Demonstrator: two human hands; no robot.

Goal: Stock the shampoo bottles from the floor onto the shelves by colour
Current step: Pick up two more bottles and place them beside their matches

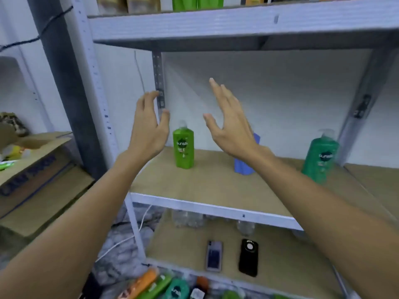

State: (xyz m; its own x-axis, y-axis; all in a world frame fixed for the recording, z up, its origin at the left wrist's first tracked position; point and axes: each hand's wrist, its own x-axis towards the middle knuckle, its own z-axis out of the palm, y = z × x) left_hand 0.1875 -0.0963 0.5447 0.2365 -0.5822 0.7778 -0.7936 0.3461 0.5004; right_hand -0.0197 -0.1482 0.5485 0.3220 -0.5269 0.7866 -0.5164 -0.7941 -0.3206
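Note:
A light green shampoo bottle [183, 146] stands upright on the middle shelf [216, 182]. My left hand [149, 128] hovers just left of it, fingers apart, holding nothing. My right hand [231, 124] is raised to its right, open and empty, partly hiding a blue bottle [244, 165] behind my wrist. A darker green pump bottle [321, 156] stands at the shelf's right end. Several bottles lie on the floor [159, 285] at the bottom edge: orange, green and teal ones.
The lower shelf [183, 244] holds two phones [248, 257] and some clear bottles at the back. Cardboard boxes [38, 175] stack at the left. The upper shelf [237, 24] carries green and tan packs. A white cable [129, 236] runs down beside the rack post.

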